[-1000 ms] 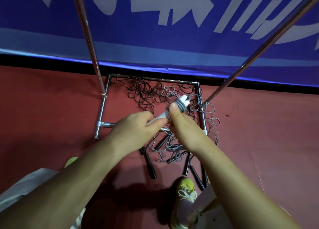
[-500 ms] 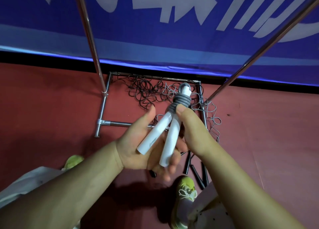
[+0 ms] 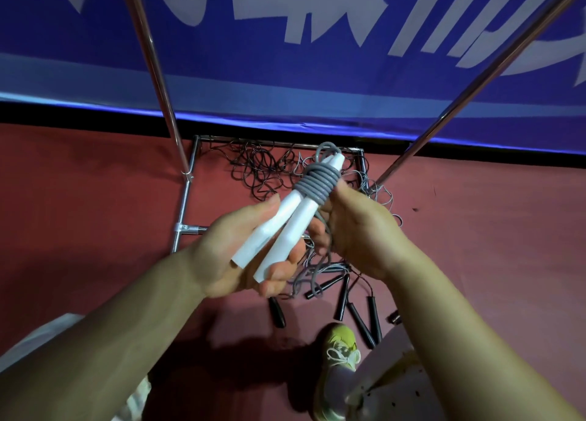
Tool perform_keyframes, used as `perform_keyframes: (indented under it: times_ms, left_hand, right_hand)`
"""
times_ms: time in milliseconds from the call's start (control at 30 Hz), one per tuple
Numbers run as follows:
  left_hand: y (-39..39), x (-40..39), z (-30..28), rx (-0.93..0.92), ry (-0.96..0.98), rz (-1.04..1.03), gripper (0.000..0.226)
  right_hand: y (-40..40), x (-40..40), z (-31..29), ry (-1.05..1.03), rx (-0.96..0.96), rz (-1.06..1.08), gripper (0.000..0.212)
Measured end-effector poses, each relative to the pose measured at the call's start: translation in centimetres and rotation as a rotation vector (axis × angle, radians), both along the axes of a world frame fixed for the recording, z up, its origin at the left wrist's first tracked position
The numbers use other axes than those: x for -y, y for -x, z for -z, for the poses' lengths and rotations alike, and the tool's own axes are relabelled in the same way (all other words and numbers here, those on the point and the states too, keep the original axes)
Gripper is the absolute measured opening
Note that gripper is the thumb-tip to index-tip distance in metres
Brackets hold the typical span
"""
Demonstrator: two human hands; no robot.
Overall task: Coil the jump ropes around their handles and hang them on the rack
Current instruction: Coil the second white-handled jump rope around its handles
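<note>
The grey coil [image 3: 318,184] sits high on the two white handles [image 3: 279,230], bunched near their tips — if the left hand [image 3: 244,249] slackens, the handles could splay and the turns slide off. The left hand cradles both handles across its palm, thumb pressed along one side. The right hand [image 3: 355,230], just beside, pinches the loose grey rope below the coil. That tail trails into the tangle of ropes on the floor [image 3: 95,198] inside the rack [image 3: 187,198] base — a snag there could tug the wraps undone.
</note>
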State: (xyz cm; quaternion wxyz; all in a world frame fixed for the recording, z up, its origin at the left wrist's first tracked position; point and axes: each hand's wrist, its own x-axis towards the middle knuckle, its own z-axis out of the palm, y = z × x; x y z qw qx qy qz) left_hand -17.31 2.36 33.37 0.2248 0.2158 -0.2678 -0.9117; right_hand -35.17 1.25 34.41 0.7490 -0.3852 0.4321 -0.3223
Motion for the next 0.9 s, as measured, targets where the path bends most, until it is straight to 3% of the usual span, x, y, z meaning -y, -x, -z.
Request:
perform_keyframes:
  times_ms: [133, 233, 300, 367, 400, 500, 567, 667, 800, 900]
  left_hand:
    - [-0.7, 0.0, -0.2, -0.301, -0.042, 0.119, 0.055]
    - [-0.8, 0.3, 0.1, -0.33, -0.047, 0.138, 0.058]
    - [-0.9, 0.5, 0.2, -0.379, -0.035, 0.141, 0.058]
    - [-1.0, 0.5, 0.0, -0.374, -0.058, 0.126, 0.056]
    - [-0.9, 0.6, -0.3, -0.293, -0.09, 0.13, 0.055]
    - [-1.0, 0.8, -0.7, 0.25, -0.068, -0.062, 0.056]
    - [-0.8, 0.9, -1.0, 0.405, 0.016, -0.131, 0.053]
    - [-0.6, 1.3, -0.6, 0.588, 0.16, -0.213, 0.051]
    - [-0.3, 1.5, -0.1, 0.853, 0.338, -0.26, 0.044]
    - [0.3, 1.5, 0.4, 0.967, 0.479, -0.314, 0.047]
  right_hand:
    - [1.2, -0.3, -0.2, -0.056, 0.15, -0.132, 0.023]
    - [1.1, -0.6, -0.4, -0.073, 0.14, -0.173, 0.023]
    - [1.0, -0.6, -0.7, -0.071, 0.052, -0.152, 0.023]
    - [1.0, -0.4, -1.2, 0.052, -0.171, -0.112, 0.021]
    - [1.0, -0.4, -1.4, 0.164, -0.324, -0.099, 0.021]
    - [0.6, -0.7, -1.3, 0.543, -0.847, -0.072, 0.023]
    - [-0.3, -1.1, -1.1, 0.676, -1.006, -0.054, 0.022]
    - [-0.9, -1.4, -1.3, 0.677, -0.927, 0.023, 0.026]
    - [-1.0, -1.4, -1.0, 0.409, -0.711, 0.123, 0.041]
    - [-1.8, -1.4, -0.8, 0.266, -0.655, 0.131, 0.066]
